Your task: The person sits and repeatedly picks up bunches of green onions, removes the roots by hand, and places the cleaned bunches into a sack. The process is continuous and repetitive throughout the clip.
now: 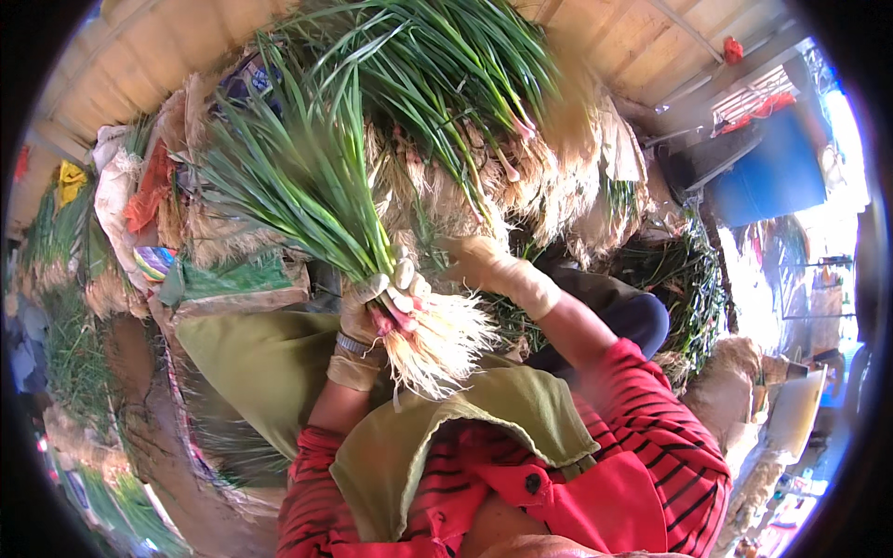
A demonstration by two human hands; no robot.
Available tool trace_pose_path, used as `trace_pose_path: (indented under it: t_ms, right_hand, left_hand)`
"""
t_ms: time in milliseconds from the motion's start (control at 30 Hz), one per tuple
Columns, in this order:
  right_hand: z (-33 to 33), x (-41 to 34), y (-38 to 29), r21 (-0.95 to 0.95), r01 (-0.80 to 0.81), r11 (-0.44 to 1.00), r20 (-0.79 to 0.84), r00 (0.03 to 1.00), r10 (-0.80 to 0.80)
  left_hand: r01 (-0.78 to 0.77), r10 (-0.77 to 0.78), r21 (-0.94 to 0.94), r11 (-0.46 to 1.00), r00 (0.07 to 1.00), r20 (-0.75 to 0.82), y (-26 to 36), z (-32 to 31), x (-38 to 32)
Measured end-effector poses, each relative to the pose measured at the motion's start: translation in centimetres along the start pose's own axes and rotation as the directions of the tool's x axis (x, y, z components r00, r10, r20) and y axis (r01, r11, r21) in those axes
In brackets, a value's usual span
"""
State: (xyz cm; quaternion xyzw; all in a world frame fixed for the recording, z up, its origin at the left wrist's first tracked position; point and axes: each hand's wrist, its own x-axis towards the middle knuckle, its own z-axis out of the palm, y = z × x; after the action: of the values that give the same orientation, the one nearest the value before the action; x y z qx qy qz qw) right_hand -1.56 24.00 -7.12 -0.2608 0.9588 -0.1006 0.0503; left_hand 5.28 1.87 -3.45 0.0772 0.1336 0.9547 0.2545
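Note:
My left hand (359,307), in a pale thin glove with a wristwatch at the wrist, grips a bunch of green garlic (328,209). Its long leaves fan up and to the left. Pinkish bulbs and a brush of pale roots (436,342) stick out below my fingers, over my lap. To the right of the bunch is my right hand (485,265), also gloved. Its fingers are blurred near the hanging roots, and I cannot make out anything in them. Ahead lies a large heap of green garlic (446,77), roots towards me, with a few stalks lying loose on top.
Leaf scraps (677,286) are piled to my right, below a blue container (771,164). At the left stand white sacks (115,188), an orange net bag (148,192) and more bundled garlic (70,356). A green apron (258,363) covers my knees. A wall of pale panels (146,63) runs behind the heap.

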Motion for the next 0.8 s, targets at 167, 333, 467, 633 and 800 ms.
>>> trace_pose_path:
  t_ms: [167, 333, 467, 633, 800]
  right_hand:
    - [-1.0, -2.6, -0.7, 0.389, -0.453, 0.802, -0.156, 0.826, 0.542]
    - [-2.7, -3.9, -5.4, 0.428, -0.2, 0.881, 0.144, 0.978, 0.152]
    - [-4.3, -4.2, -5.6, 0.406, -0.223, 0.886, 0.251, 0.96, 0.127]
    - [-5.6, -0.4, -5.6, 0.846, 0.029, 0.532, -0.087, 0.993, 0.085]
    - [-5.1, 0.6, -5.9, 0.484, 0.106, 0.869, -0.133, 0.99, -0.047]
  left_hand:
    - [0.144, -0.101, 0.108, 0.984, 0.939, -0.33, -0.2, -1.5, 0.2]
    - [0.28, -0.158, 0.271, 0.921, 0.904, -0.398, -0.1, -3.1, 0.1]
    - [0.233, -0.208, 0.02, 0.972, 0.898, -0.388, -0.3, -3.0, 0.4]
    - [0.254, -0.204, 0.128, 0.959, 0.928, -0.312, -0.4, -3.0, 0.4]
    - [0.174, -0.128, 0.163, 0.971, 0.957, -0.259, -0.2, -3.9, 0.0]
